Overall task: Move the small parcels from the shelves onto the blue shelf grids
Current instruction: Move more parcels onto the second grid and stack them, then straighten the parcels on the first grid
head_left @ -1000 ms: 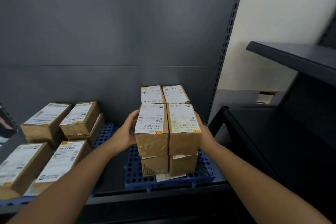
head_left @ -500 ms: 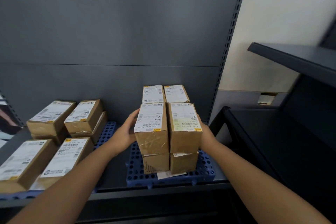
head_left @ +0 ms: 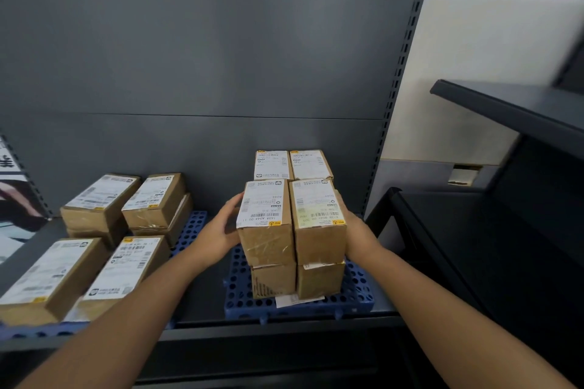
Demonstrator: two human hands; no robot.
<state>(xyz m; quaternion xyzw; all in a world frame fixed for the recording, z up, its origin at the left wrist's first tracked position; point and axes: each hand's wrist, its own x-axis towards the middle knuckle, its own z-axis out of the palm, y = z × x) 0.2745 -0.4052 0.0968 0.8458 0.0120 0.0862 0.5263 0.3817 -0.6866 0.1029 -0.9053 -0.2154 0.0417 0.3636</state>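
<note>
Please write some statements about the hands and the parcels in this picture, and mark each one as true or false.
1. The left hand and the right hand press on opposite sides of the top front parcels. True.
2. These parcels lie directly on the dark shelf board. False: they sit on lower parcels, which stand on a blue grid.
3. Their labels are mainly white. True.
4. The left group of parcels is a single box. False: at least four boxes show there.
5. The right shelf holds many parcels. False: no parcel shows on it.
</note>
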